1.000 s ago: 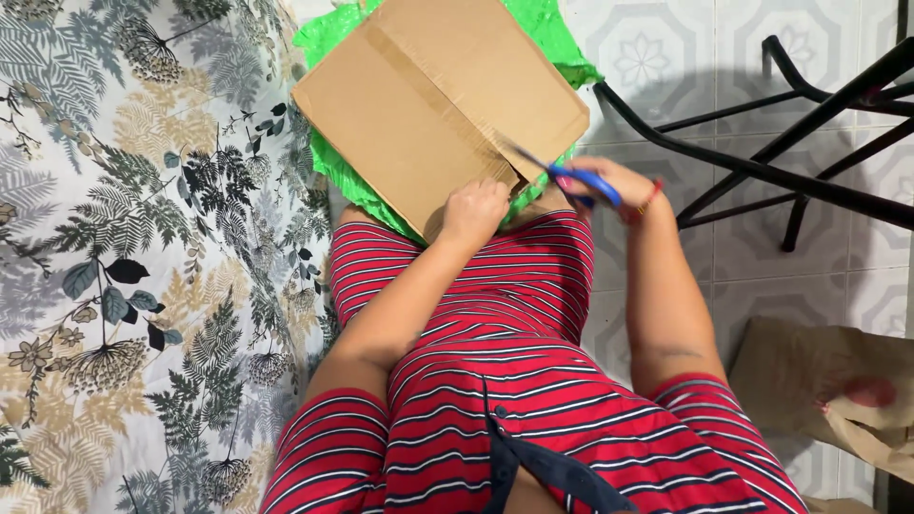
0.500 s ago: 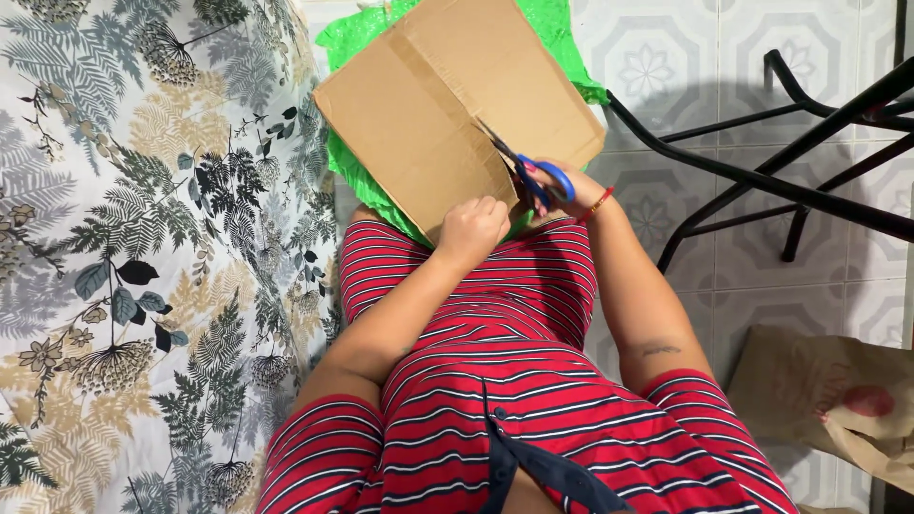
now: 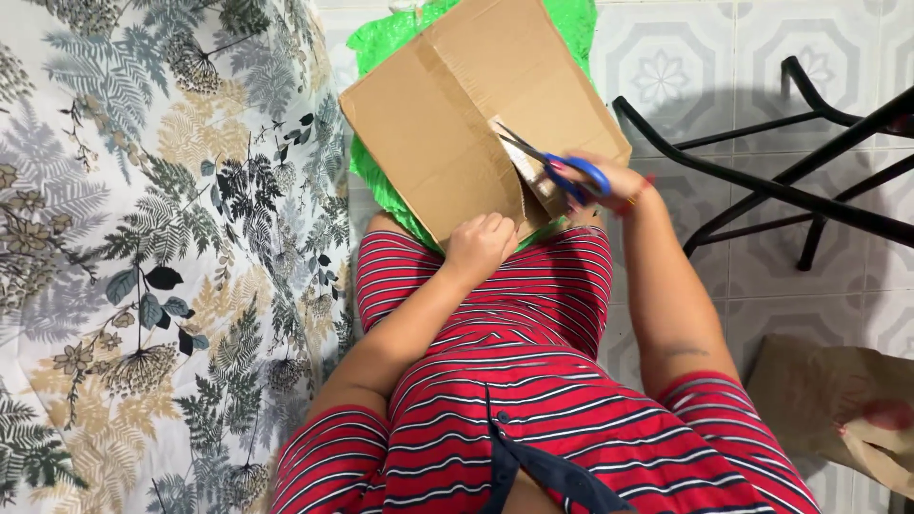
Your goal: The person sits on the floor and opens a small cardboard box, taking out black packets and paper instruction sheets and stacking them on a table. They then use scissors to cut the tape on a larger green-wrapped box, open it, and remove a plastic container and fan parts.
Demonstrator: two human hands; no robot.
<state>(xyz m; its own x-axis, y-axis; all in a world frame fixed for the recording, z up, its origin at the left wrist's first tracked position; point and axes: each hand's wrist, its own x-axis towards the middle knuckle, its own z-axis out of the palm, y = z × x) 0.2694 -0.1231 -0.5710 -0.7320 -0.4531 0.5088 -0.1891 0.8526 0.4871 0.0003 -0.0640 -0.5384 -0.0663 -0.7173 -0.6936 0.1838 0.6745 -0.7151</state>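
Note:
A flat brown cardboard sheet (image 3: 447, 124) lies across my lap over a green plastic bag (image 3: 376, 43). My left hand (image 3: 481, 246) grips the cardboard's near edge. My right hand (image 3: 609, 181) holds blue-handled scissors (image 3: 552, 167), whose blades sit inside a cut running up from the near edge into the sheet. The strip of cardboard to the right of the cut curls slightly. I wear a red striped dress (image 3: 514, 381).
A leaf-patterned cloth (image 3: 152, 257) covers the surface on my left. Black metal furniture legs (image 3: 790, 186) cross the patterned tile floor (image 3: 685, 67) on my right. Another piece of brown cardboard (image 3: 838, 400) lies at the lower right.
The scissors have advanced farther up into the cardboard, lengthening the cut. The sheet has shifted a little, and my left hand stays on its near edge.

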